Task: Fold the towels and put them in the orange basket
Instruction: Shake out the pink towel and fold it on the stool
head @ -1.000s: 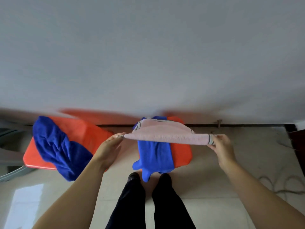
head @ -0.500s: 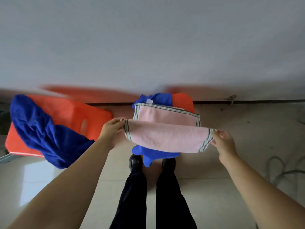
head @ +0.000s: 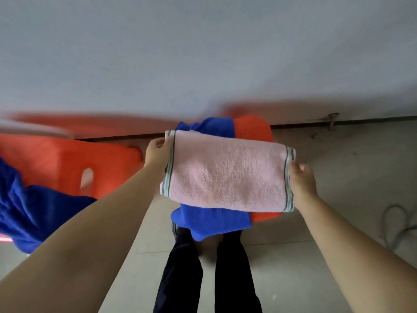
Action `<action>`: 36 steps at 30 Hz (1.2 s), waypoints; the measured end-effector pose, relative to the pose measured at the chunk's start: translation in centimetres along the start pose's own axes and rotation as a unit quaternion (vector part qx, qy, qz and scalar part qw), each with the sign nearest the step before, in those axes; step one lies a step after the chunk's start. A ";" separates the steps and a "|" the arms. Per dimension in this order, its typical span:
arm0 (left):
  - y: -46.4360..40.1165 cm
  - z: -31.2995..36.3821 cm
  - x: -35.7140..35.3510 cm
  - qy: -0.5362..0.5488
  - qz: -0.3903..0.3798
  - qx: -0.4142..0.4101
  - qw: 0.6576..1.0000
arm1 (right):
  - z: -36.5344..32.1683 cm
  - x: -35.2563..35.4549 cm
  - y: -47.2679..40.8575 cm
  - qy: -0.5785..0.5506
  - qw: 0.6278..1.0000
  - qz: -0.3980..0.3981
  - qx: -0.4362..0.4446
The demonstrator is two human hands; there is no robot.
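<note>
The pink towel [head: 228, 171] is hanging folded between both hands, held out in front of the body above the floor [head: 338, 222]. The left hand [head: 158, 152] is pinching the towel's left striped edge near its upper corner, thumb on top, fingers curling behind the cloth. The right hand [head: 301, 179] is gripping the right striped edge, fingers wrapping round it; the fingertips are hiding behind the fabric.

Directly beneath the towel, an orange stool [head: 252, 129] is standing with a blue towel [head: 209, 220] draping over it and hanging off its near side. To the left, an orange basket [head: 67, 161] with a handle slot in its wall is sitting, blurred, with a second blue cloth [head: 33, 213] spilling over its near rim. The pink towel is lying apart from that basket, well to its right.

Dark trouser legs [head: 203, 279] are showing below, standing just behind the stool. A grey cable [head: 392, 224] is looping on the floor at the right. A pale wall [head: 203, 53] is filling the upper half.
</note>
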State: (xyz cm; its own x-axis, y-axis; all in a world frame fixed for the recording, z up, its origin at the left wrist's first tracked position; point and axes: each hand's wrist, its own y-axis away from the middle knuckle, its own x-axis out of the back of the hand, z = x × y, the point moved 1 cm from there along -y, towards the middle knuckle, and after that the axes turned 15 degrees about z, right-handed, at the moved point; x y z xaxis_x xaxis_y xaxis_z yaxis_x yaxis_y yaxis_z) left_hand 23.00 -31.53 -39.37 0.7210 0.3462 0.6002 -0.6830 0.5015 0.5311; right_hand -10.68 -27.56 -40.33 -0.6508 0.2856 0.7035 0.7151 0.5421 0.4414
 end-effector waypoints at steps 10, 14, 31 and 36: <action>4.5 -2.3 2.8 -0.024 -0.068 -0.029 0.997 | -0.5 1.6 4.0 -0.041 0.991 -0.103 -0.076; 4.8 0.3 3.5 0.100 -0.037 -0.057 0.993 | -3.0 3.8 2.7 -0.143 0.989 -0.038 0.008; 4.6 -4.2 2.5 -0.050 -0.088 -0.009 0.995 | -5.3 3.9 5.9 -0.012 0.987 -0.079 0.139; 4.8 -3.9 3.1 0.011 -0.099 0.082 0.992 | -8.8 -1.4 13.6 0.002 0.957 -0.157 0.245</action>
State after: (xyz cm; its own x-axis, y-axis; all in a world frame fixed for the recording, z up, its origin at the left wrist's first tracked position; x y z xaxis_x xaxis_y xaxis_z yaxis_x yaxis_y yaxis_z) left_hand 22.41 -24.99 -37.36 0.8440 0.2717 0.4624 -0.5363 0.4259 0.7287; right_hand 2.21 -27.56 -30.46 -0.8118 0.0458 0.5821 0.2784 0.9067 0.3169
